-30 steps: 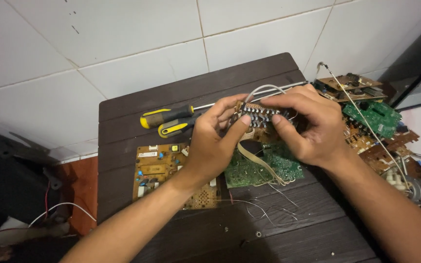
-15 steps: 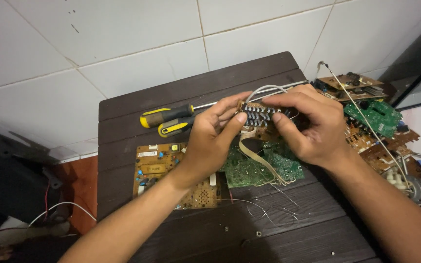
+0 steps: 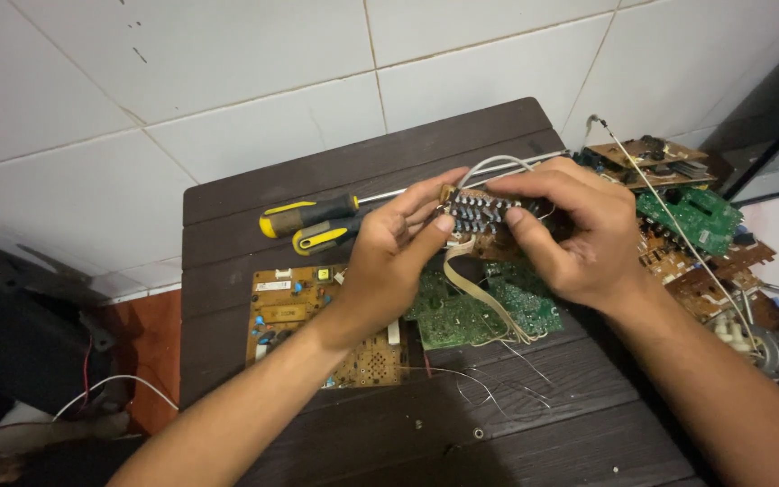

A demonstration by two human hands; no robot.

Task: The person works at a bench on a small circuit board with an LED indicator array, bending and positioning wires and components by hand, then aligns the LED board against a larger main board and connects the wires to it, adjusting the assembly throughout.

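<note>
Two hands are meeting over a dark table (image 3: 335,433), both pinching one small board (image 3: 475,213) studded with dark parts; nearest the camera, loose thin wires (image 3: 489,383) are lying on the planks below the wrists; under the left hand (image 3: 389,261) a tan board (image 3: 304,316) is resting flat, and under the right hand (image 3: 579,234) a green board (image 3: 498,311) is lying just beside it; a flat ribbon cable (image 3: 475,284) is hanging from the small board down onto the green one. Compared with a second ago, the grip is looking much the same, though the ribbon is now hanging freer and longer, so the small board seems to be lifting clear. Beyond the left fingertips, two yellow-handled screwdrivers (image 3: 313,225) are lying side by side; right of the right hand, a scrap pile (image 3: 687,216) of boards is spilling off the table; farthest, white tiles (image 3: 227,81).
</note>
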